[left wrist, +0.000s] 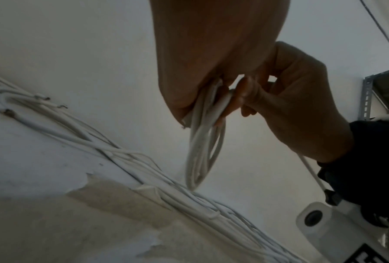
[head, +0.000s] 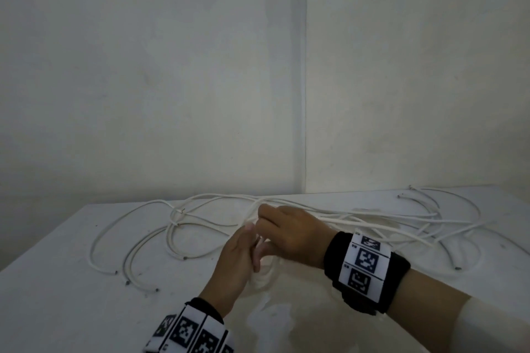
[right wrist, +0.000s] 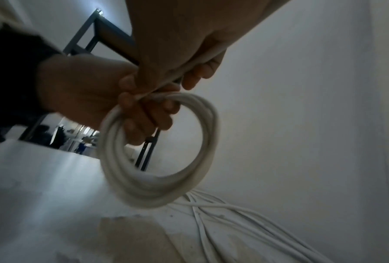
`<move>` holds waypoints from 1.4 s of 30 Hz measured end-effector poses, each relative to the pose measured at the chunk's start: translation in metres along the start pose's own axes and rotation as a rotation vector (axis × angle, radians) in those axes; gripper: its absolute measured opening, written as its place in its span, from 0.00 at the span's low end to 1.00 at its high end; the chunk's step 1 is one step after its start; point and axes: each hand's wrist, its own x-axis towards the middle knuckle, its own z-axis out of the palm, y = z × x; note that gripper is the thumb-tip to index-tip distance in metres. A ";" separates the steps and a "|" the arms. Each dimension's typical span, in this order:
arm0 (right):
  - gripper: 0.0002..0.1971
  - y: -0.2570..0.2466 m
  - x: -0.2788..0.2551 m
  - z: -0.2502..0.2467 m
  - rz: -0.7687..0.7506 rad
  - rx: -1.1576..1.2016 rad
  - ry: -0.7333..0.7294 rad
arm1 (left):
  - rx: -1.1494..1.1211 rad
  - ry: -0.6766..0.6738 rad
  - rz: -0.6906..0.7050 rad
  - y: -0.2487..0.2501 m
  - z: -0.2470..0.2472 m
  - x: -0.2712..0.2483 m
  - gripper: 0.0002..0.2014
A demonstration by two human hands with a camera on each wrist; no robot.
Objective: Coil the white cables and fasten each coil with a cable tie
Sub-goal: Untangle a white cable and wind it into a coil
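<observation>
A coil of white cable (right wrist: 155, 193) hangs above the white table (head: 57, 309). My left hand (head: 239, 252) grips the coil at its top, fingers (right wrist: 144, 113) curled through the loops. My right hand (head: 285, 231) sits just above and behind it and pinches a strand of the same cable (right wrist: 196, 62) where it meets the coil. In the left wrist view the coil (left wrist: 200, 151) dangles below both hands as a narrow loop. In the head view the hands hide the coil. I see no cable tie.
Several loose white cables (head: 344, 219) sprawl across the back and both sides of the table, with bare ends near the left front. The table stands in a wall corner. A metal shelf frame (right wrist: 103, 28) stands off to one side.
</observation>
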 end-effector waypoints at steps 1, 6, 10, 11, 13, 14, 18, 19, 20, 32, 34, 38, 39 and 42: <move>0.15 0.004 -0.001 -0.002 0.013 -0.017 0.009 | 0.005 -0.011 -0.043 0.000 -0.001 0.001 0.18; 0.13 0.033 -0.011 -0.010 0.136 -0.052 -0.019 | -0.123 -0.079 -0.181 0.007 -0.006 -0.004 0.22; 0.25 0.033 -0.024 -0.004 0.422 0.054 -0.072 | -0.250 -0.091 -0.190 0.017 -0.010 -0.006 0.23; 0.23 0.031 -0.025 -0.002 0.501 0.131 -0.091 | -0.276 -0.092 -0.187 0.019 -0.010 -0.006 0.23; 0.20 0.027 -0.025 -0.001 0.629 0.318 -0.120 | -0.315 -0.072 -0.172 0.023 -0.010 -0.006 0.21; 0.18 0.025 -0.022 -0.003 0.683 0.401 -0.143 | -0.334 -0.049 -0.161 0.025 -0.011 -0.005 0.20; 0.16 0.010 -0.010 -0.014 0.901 0.625 -0.234 | -0.423 0.061 -0.121 0.028 -0.015 0.002 0.20; 0.17 0.006 -0.007 -0.016 0.947 0.684 -0.215 | -0.439 0.077 -0.108 0.029 -0.016 0.003 0.20; 0.19 0.002 -0.004 -0.018 0.973 0.736 -0.189 | -0.448 0.089 -0.093 0.030 -0.016 0.004 0.21; 0.13 0.002 0.007 -0.016 1.028 0.685 -0.230 | -0.641 0.127 -0.004 0.030 -0.020 0.007 0.20; 0.12 0.007 0.009 -0.018 1.013 0.660 -0.198 | -0.542 0.119 0.029 0.026 -0.018 0.006 0.21; 0.13 0.010 0.010 -0.022 0.994 0.635 -0.255 | -0.197 0.126 0.093 0.014 -0.025 0.001 0.23; 0.13 0.009 0.010 -0.022 0.993 0.623 -0.269 | -0.154 0.131 0.088 0.011 -0.027 0.001 0.23; 0.10 0.007 0.009 -0.021 0.982 0.605 -0.278 | -0.016 0.134 0.135 0.004 -0.033 0.001 0.21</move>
